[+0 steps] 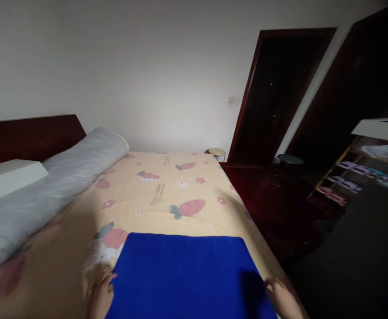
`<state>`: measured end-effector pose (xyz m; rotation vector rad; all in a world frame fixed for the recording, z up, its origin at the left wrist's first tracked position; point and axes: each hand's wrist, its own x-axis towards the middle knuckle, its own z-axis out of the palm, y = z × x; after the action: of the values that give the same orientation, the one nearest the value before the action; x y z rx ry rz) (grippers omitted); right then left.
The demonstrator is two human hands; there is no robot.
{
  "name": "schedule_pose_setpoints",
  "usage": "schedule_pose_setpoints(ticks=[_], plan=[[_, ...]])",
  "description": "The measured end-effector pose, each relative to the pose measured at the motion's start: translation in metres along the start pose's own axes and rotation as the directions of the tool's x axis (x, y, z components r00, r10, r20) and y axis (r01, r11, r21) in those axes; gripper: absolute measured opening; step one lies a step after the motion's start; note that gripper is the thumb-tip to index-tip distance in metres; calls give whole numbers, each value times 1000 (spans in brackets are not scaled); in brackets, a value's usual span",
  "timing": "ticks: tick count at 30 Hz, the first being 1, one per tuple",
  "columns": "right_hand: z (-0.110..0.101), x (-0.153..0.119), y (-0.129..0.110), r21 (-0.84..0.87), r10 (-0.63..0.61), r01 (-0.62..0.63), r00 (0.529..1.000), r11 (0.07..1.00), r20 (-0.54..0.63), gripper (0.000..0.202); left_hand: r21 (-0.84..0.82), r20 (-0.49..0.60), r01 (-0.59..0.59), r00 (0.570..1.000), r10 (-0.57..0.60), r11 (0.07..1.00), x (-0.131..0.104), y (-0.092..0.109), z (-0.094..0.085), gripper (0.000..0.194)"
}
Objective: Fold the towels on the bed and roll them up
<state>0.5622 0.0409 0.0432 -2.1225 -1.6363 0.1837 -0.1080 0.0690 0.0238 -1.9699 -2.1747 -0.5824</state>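
A plain blue cloth [184,274] lies spread flat on the bed, with its far corners rounded and its near edge cut off by the bottom of the view. My left hand [102,292] is at its left edge, fingers curled in and closed at the border. At the opposite edge my right hand [282,299] has its fingers bent together against the side of the cloth. A dark shadow falls on the cloth beside the right hand. Beneath it is a pale yellow sheet [167,190] printed with carrots and flowers.
A long grey bolster [64,177] lies along the headboard [31,135], with a white box-like object [13,177] by it. Beyond the bed stand a yellow-topped stool [217,151] and a dark stool [289,158]. A shoe rack [328,175] is at the right, near a dark door [280,97].
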Motion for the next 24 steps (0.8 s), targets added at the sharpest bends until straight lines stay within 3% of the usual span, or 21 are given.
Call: schedule_pose_setpoints(ticks=[2,4,6,8,9,10,12,13,14,15,17,18,21,24], plan=[[32,7,-57,34,-156,156,988,987,1,43,-35,-20,-56,998,55,998,12,73,13,54],[73,7,-129,98,-307,302,951,948,38,47,-80,66,-151,985,156,985,18,157,33,63],[117,5,-197,179,-419,402,906,898,69,48,-135,174,-244,948,266,960,20,229,60,64],[150,9,-238,227,-470,437,876,870,113,49,-179,293,-292,896,334,940,24,266,88,64],[160,15,-244,234,-485,446,863,864,145,49,-193,340,-305,871,355,933,29,267,100,63],[165,24,-239,232,-497,455,849,860,179,49,-195,369,-308,857,360,931,35,257,110,61],[161,47,-199,188,-484,450,849,873,212,48,-141,344,-264,891,297,954,53,208,120,56],[154,58,-168,153,-462,437,862,886,210,49,-81,282,-194,936,209,978,64,174,120,54],[144,67,-133,98,-387,376,907,922,164,49,6,173,-63,983,61,998,73,138,117,53],[134,75,-97,30,-279,277,953,960,116,49,60,78,28,996,-33,998,82,103,114,53],[115,81,-34,-32,-167,171,980,985,104,53,70,48,47,998,-50,996,92,46,106,53],[108,82,-12,-39,-147,152,982,988,119,56,67,43,30,999,-33,997,94,27,102,53],[102,77,15,-84,-89,100,988,991,130,63,34,41,-95,995,94,995,92,4,96,49],[104,76,14,-137,-65,83,989,987,133,67,7,31,-175,984,174,985,93,9,86,46]])
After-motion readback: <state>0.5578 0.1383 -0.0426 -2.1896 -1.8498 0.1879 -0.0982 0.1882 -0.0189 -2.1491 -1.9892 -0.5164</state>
